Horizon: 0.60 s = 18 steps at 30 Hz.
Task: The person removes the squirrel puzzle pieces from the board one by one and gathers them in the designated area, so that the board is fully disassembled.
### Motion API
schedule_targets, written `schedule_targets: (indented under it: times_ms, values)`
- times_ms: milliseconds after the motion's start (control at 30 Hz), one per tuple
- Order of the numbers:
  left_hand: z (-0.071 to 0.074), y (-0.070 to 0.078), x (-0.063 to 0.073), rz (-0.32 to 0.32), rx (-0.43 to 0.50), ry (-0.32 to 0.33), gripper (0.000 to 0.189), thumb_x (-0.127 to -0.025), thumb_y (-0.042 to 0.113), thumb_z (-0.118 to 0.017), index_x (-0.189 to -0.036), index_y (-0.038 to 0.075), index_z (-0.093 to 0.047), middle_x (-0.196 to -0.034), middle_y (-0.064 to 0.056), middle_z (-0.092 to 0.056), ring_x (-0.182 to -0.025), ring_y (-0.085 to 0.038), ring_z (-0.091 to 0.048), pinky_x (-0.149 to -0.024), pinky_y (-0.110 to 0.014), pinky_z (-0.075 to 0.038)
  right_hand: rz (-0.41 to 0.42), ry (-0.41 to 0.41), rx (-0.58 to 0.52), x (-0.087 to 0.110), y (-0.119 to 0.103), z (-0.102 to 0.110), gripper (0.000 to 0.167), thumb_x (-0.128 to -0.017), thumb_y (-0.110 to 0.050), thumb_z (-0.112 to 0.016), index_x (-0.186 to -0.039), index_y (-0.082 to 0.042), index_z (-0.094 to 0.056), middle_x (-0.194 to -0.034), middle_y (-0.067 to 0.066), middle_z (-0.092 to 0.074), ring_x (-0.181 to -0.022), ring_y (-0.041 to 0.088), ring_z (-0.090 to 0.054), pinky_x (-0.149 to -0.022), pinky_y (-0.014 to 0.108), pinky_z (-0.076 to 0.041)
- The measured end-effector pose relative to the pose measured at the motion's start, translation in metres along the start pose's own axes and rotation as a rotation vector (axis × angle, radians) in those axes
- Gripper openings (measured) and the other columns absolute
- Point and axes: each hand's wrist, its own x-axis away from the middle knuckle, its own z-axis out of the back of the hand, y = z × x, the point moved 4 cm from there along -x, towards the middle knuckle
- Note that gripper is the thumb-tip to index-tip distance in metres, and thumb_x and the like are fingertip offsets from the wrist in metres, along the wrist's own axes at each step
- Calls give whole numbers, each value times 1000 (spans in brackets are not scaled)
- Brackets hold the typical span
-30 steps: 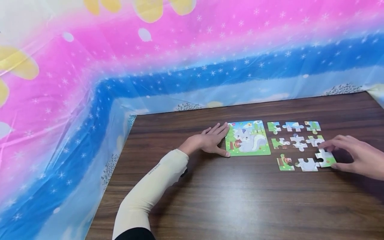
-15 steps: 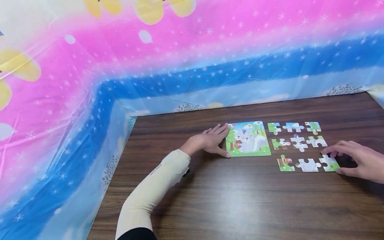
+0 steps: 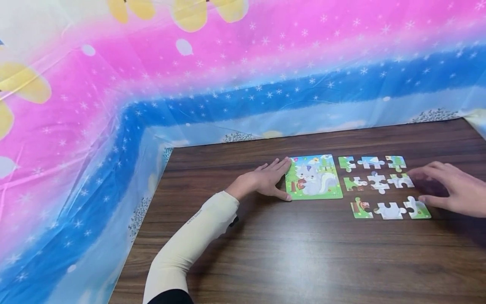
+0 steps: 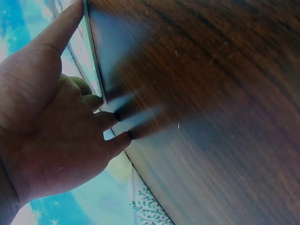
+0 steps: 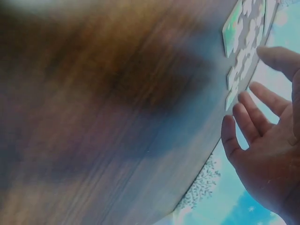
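Note:
In the head view my left hand point(image 3: 268, 180) rests with spread fingers along the left edge of a picture board point(image 3: 315, 191) showing a grey squirrel. The left wrist view shows its fingertips down on the table beside the board's thin edge. My right hand point(image 3: 453, 188) hovers at the right of the loose jigsaw pieces, fingers relaxed and holding nothing. Its fingertips are close to the middle row's right piece point(image 3: 401, 181), its thumb close to the bottom right corner piece point(image 3: 420, 210). In the right wrist view, the hand's thumb and fingers are apart.
Several other pieces lie spaced in three rows right of the board, among them a top centre piece point(image 3: 371, 162) and a bottom left piece point(image 3: 361, 209). The brown wooden table point(image 3: 265, 253) meets a pink and blue patterned cloth point(image 3: 235, 93) at its back and left.
My right hand has moved the bottom right corner piece slightly rightward, let go of it and risen a little away. The left hand keeps its place at the board.

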Motion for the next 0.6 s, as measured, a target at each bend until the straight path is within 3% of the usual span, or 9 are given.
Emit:
schedule_targets:
  times_ms: [133,300,467,600]
  values:
    - [-1,0,1,-7,11,2,115,-98,62,-67,-171,18,10,-180,0,15,-168,-23,11,-137,-50,-2,-21,-7,-5,-14,9,3,63,-80,-20,-92,-135,-4,-65,-127,25,-61,-111,44,-56,-87,63,-46]
    - [0,3,-1,8,16,-3,114,-98,63,-66,-171,20,10,-180,3,16,-168,-20,12,-137,-48,0,-71,1,71,-31,21,10,59,-95,-31,-81,-140,0,-59,-131,34,-53,-117,54,-48,-90,70,-44]
    - [2,7,-4,2,14,16,114,-98,61,-68,-171,18,9,-180,1,13,-168,-23,9,-137,-50,-3,-230,24,178,-43,46,15,64,-108,-44,-60,-147,5,-47,-137,41,-42,-125,62,-39,-99,79,-37]
    - [4,8,-5,6,17,23,116,-97,62,-68,-171,19,10,-180,2,13,-168,-22,8,-137,-49,-5,-344,31,166,-48,70,14,68,-112,-46,-48,-153,8,-37,-142,46,-32,-132,65,-30,-110,78,-28]
